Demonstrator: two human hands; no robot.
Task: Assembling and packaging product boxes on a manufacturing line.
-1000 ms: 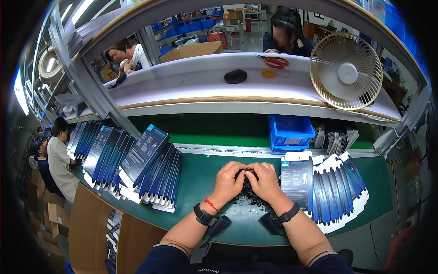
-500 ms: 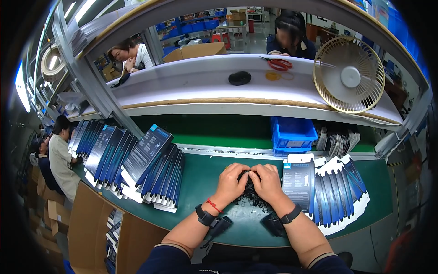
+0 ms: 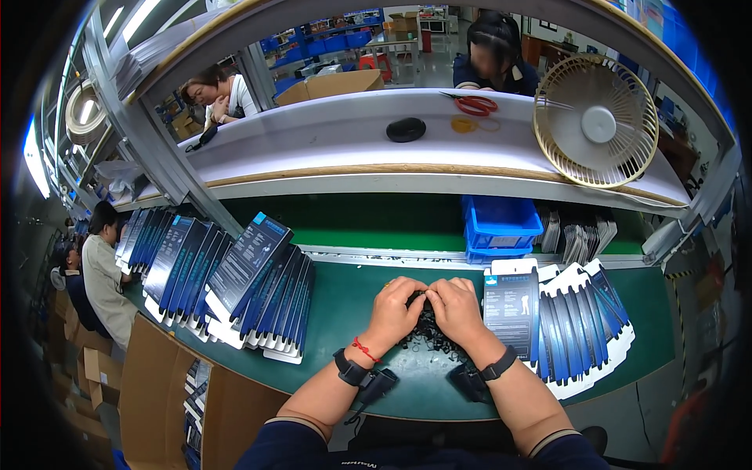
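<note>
Hands meet in the middle of the frame: left hand (image 3: 394,312) and right hand (image 3: 457,307), fingers pinched narrow on small black parts (image 3: 427,338) heaped on the green bench (image 3: 337,301), close for easy picking. Dark card packs (image 3: 258,290) fan out at both sides.

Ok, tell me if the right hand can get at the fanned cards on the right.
Probably yes: the right hand lies just beside the fanned cards, with only bare green table between.

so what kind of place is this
Most likely a factory packing line. Fanned stacks of dark blue retail cards lie on a green workbench, a blue parts bin sits behind, and both hands work a pile of small black parts.
</note>
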